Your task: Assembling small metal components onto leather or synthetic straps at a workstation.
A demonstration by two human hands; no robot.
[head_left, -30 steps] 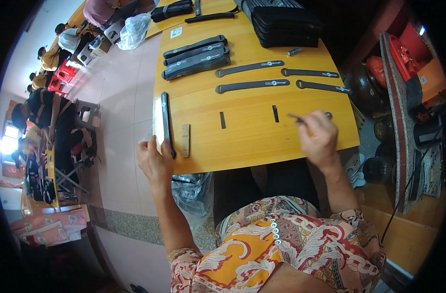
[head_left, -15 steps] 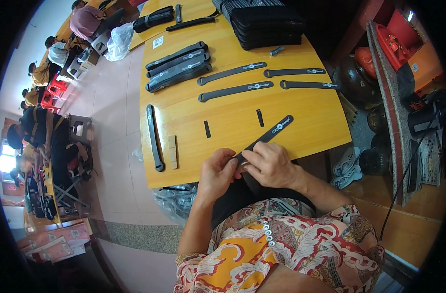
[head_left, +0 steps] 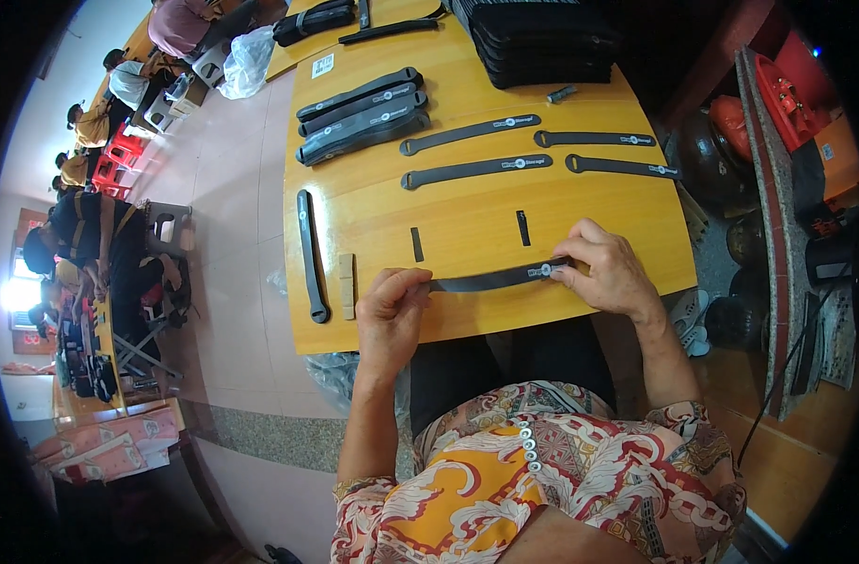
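A black strap with white print is stretched level between my two hands, just over the near part of the yellow table. My left hand pinches its left end and hides that tip. At the other end, my right hand grips it near the print, fingers closed. Beyond the strap, two short black strips are on the tabletop, set apart from each other. To the left of my left hand lie a small tan block and a single black strap with a looped end.
Four or so, several straps lie spread farther back. Bundled straps sit at the left, and a tall black stack stands at the far edge. A small grey cylinder lies near it. Other people sit off to the left.
My hands have moved apart, the right one rightward along the strap. The strap has gone from slanting up to the right to nearly level. The whole view has shifted slightly.
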